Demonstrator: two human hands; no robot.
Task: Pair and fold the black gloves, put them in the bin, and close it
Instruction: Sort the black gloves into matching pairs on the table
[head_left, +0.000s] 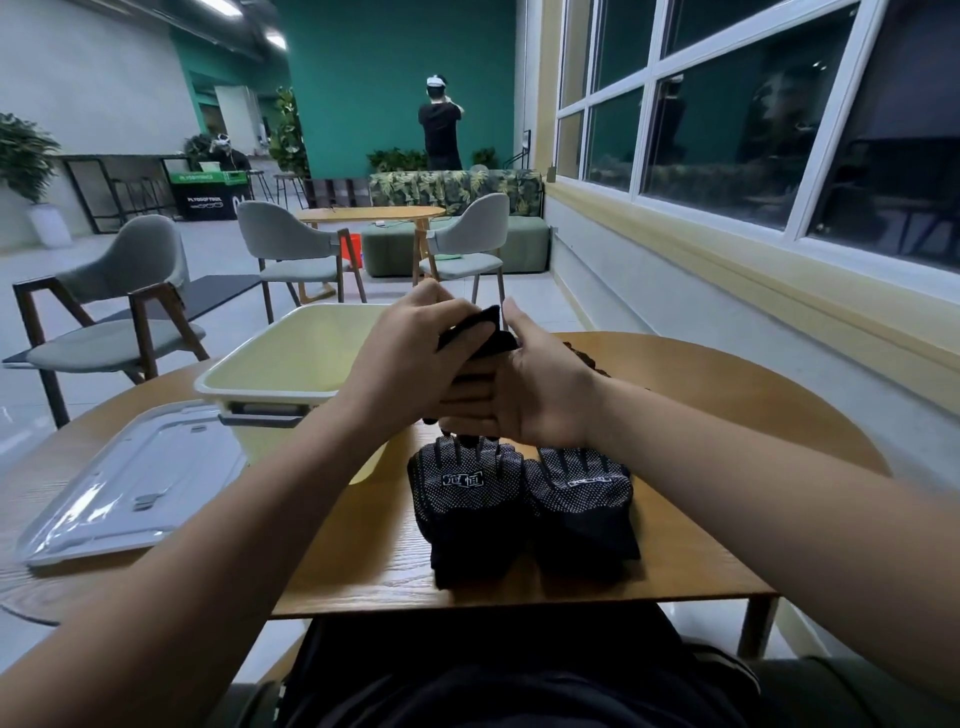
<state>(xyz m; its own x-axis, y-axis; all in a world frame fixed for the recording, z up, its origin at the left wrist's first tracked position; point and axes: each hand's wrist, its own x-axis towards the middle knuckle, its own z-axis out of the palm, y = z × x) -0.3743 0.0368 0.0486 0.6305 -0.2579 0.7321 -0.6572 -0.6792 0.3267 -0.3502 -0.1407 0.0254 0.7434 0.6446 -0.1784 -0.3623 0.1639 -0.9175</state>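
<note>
Left hand (410, 358) and right hand (545, 395), both with a grip on bunched black gloves (480, 332) (open bin (291, 353) alongside)

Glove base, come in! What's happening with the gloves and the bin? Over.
Left hand and right hand grip a black glove. Two gloves flat on table. Bin open, lid beside it. Nothing blocks the bin.
</note>
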